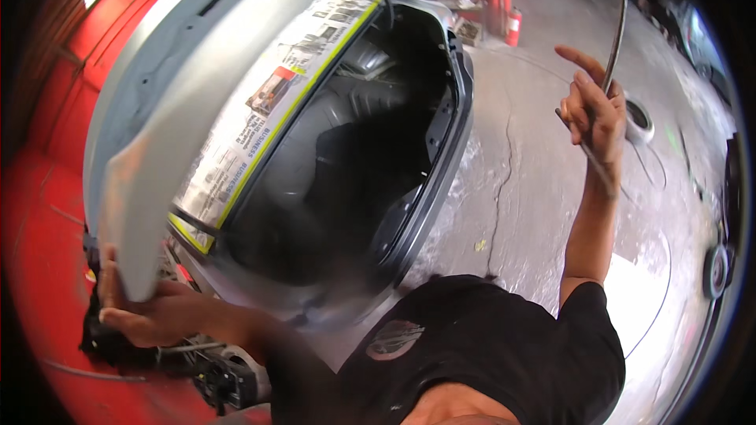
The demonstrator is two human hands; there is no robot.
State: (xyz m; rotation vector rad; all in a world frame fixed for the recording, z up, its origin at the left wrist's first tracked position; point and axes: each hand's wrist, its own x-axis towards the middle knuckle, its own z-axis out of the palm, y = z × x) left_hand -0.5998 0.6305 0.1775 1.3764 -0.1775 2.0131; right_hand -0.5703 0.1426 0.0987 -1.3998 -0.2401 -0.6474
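Head view, cracked concrete floor (520,189), red walls (47,189)

A grey concrete floor (535,189) spreads across the right side of the workshop, worn pale in patches. A dark crack (498,197) runs down through it, from near the open car boot toward the person's shoulder. A round white-rimmed object (639,120) lies flat on the concrete farther right. A red cylinder (514,27) stands on the floor at the far end.
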